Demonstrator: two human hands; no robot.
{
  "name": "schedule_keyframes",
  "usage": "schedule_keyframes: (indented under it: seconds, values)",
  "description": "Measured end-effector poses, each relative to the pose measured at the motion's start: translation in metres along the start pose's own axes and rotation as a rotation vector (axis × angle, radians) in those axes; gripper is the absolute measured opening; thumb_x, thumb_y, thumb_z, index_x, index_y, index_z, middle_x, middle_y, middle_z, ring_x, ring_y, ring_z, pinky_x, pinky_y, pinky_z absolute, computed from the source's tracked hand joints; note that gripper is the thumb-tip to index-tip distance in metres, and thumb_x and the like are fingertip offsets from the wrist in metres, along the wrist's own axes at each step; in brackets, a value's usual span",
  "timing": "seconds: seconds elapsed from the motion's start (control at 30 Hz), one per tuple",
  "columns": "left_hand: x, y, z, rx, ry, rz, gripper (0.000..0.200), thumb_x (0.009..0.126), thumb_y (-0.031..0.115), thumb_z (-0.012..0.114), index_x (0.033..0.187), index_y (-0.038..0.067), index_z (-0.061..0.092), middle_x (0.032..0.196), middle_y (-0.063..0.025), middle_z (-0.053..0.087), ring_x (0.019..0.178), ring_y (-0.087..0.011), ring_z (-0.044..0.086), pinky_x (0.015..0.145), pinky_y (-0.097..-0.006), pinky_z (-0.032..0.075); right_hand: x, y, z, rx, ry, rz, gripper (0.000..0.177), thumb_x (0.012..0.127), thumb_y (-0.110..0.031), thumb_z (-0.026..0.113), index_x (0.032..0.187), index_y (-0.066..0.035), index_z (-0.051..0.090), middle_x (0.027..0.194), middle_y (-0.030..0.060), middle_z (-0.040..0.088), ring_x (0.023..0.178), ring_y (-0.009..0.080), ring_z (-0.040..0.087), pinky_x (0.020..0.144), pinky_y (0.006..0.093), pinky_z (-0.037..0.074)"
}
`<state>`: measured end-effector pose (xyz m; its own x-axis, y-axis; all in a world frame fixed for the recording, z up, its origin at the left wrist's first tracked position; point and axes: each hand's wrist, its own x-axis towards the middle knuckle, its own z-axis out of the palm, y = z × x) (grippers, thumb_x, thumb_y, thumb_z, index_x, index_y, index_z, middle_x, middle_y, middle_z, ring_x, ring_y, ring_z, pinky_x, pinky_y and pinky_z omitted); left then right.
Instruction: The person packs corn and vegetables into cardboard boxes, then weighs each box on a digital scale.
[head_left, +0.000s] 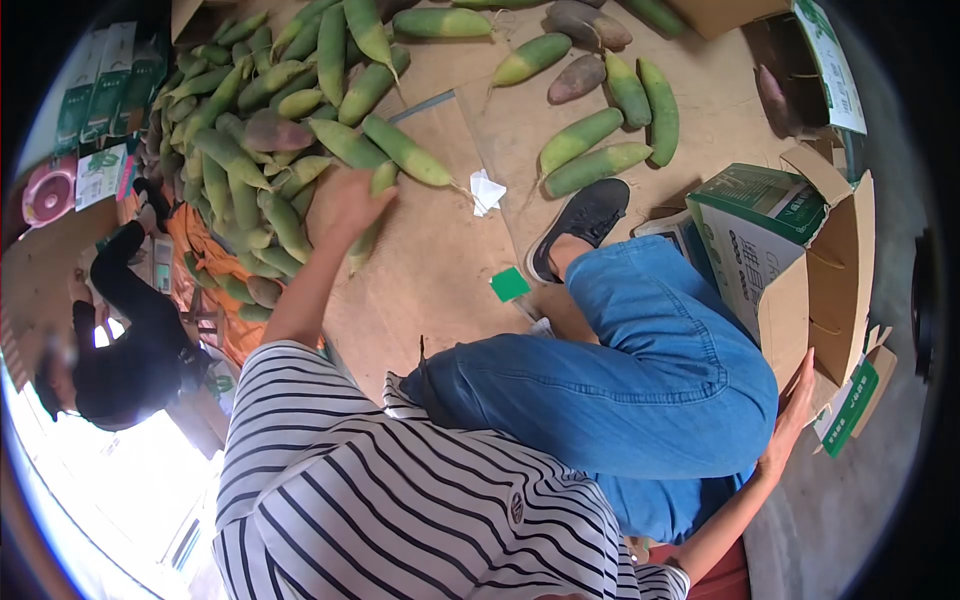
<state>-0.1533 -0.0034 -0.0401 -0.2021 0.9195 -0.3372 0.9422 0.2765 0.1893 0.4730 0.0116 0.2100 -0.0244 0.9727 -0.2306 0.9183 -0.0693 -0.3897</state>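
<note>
My left hand (352, 207) is closed around a green radish (363, 247), whose two ends show above and below the fingers. It is at the edge of a large pile of green radishes (225, 155), some with purplish skin. Two radishes (408, 150) lie just beyond the hand. Low on the right, my right hand (793, 408) lies against the side of an open cardboard box (785, 315), its fingers stretched out along the cardboard. The box is green and white outside, and its flaps stand open.
Several separate radishes (595, 165) lie on the brown board (420, 290) ahead of my shoe (590, 220). A white paper scrap (487, 193) and a green square (509, 285) are on it. Another open box (800, 75) stands at the far right. Another person (135, 340) sits at left.
</note>
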Motion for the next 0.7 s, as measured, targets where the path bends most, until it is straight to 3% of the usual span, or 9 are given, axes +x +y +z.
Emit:
schedule_keyframes:
  seconds: [0.07, 0.13, 0.2, 0.33, 0.4, 0.47, 0.53, 0.6, 0.7]
  values:
    - [0.018, 0.028, 0.038, -0.336, 0.158, 0.026, 0.055, 0.076, 0.048, 0.068, 0.106, 0.002, 0.062, 0.101, -0.0206, 0.063, 0.093, -0.0359, 0.06, 0.082, -0.0423, 0.048, 0.001, -0.002, 0.001, 0.027, 0.001, 0.008, 0.087, 0.078, -0.043, 0.067, 0.144, 0.0, 0.028, 0.145, 0.0198, 0.034, 0.135, 0.0307, 0.032, 0.111, 0.0416, 0.024]
    - [0.037, 0.092, 0.033, -0.331, 0.122, -0.044, 0.053, 0.077, 0.043, 0.069, 0.107, 0.0, 0.06, 0.098, -0.0204, 0.063, 0.09, -0.0341, 0.062, 0.081, -0.0404, 0.048, 0.002, -0.001, 0.001, 0.031, -0.004, 0.003, 0.088, 0.078, -0.044, 0.067, 0.144, 0.0, 0.027, 0.145, 0.0198, 0.034, 0.136, 0.0307, 0.032, 0.112, 0.0415, 0.024]
    - [0.047, 0.138, 0.017, -0.798, 0.205, 0.078, 0.049, 0.079, 0.036, 0.07, 0.107, -0.002, 0.059, 0.098, -0.0195, 0.062, 0.091, -0.0299, 0.062, 0.081, -0.0378, 0.048, 0.001, -0.001, 0.001, 0.047, -0.006, 0.011, 0.089, 0.078, -0.045, 0.067, 0.144, 0.0, 0.027, 0.145, 0.0198, 0.034, 0.136, 0.0307, 0.031, 0.112, 0.0415, 0.024]
    - [0.06, 0.119, 0.008, -0.792, 0.533, -0.028, 0.044, 0.08, 0.03, 0.07, 0.107, -0.002, 0.059, 0.102, -0.0184, 0.059, 0.093, -0.0276, 0.059, 0.082, -0.0356, 0.047, -0.002, 0.003, 0.003, 0.067, 0.013, 0.001, 0.09, 0.078, -0.047, 0.066, 0.144, 0.0, 0.027, 0.146, 0.0198, 0.033, 0.136, 0.0305, 0.031, 0.112, 0.0418, 0.024]
    - [0.043, 0.065, 0.03, -0.426, 0.563, -0.075, 0.05, 0.078, 0.035, 0.071, 0.104, -0.005, 0.059, 0.104, -0.0214, 0.059, 0.095, -0.032, 0.059, 0.083, -0.038, 0.047, -0.001, 0.004, 0.003, 0.027, 0.014, -0.008, 0.091, 0.078, -0.048, 0.066, 0.144, 0.0, 0.027, 0.146, 0.0197, 0.033, 0.136, 0.0306, 0.03, 0.111, 0.042, 0.024]
    - [0.011, 0.019, 0.054, -0.502, 0.129, -0.279, 0.064, 0.073, 0.048, 0.072, 0.102, -0.007, 0.059, 0.107, -0.0256, 0.059, 0.098, -0.0363, 0.058, 0.084, -0.0406, 0.046, -0.001, 0.002, 0.0, -0.04, -0.006, 0.015, 0.091, 0.077, -0.049, 0.066, 0.144, 0.0, 0.027, 0.146, 0.0195, 0.032, 0.136, 0.0308, 0.03, 0.111, 0.0422, 0.024]
    - [-0.035, 0.025, 0.059, -0.253, -0.344, -0.31, 0.076, 0.067, 0.061, 0.071, 0.1, -0.007, 0.06, 0.107, -0.0287, 0.059, 0.098, -0.0385, 0.059, 0.084, -0.0425, 0.046, -0.001, 0.0, 0.002, -0.001, 0.005, 0.032, 0.091, 0.077, -0.049, 0.066, 0.144, -0.001, 0.027, 0.146, 0.0192, 0.033, 0.136, 0.0313, 0.031, 0.111, 0.0422, 0.024]
    - [-0.068, 0.015, 0.116, -0.189, -0.552, -0.211, 0.082, 0.064, 0.066, 0.07, 0.103, -0.006, 0.06, 0.105, -0.0267, 0.06, 0.097, -0.0373, 0.059, 0.083, -0.042, 0.046, 0.0, 0.0, 0.003, 0.031, 0.011, 0.034, 0.091, 0.077, -0.05, 0.066, 0.144, -0.002, 0.027, 0.146, 0.0192, 0.033, 0.136, 0.0317, 0.031, 0.111, 0.0422, 0.025]
    - [-0.087, 0.051, 0.139, -0.237, -0.659, -0.089, 0.083, 0.063, 0.066, 0.071, 0.105, -0.005, 0.058, 0.104, -0.0243, 0.06, 0.097, -0.0375, 0.059, 0.083, -0.0412, 0.047, -0.001, 0.004, 0.003, 0.025, 0.016, 0.016, 0.091, 0.078, -0.052, 0.064, 0.144, -0.002, 0.027, 0.145, 0.0193, 0.034, 0.136, 0.0322, 0.032, 0.111, 0.0423, 0.025]
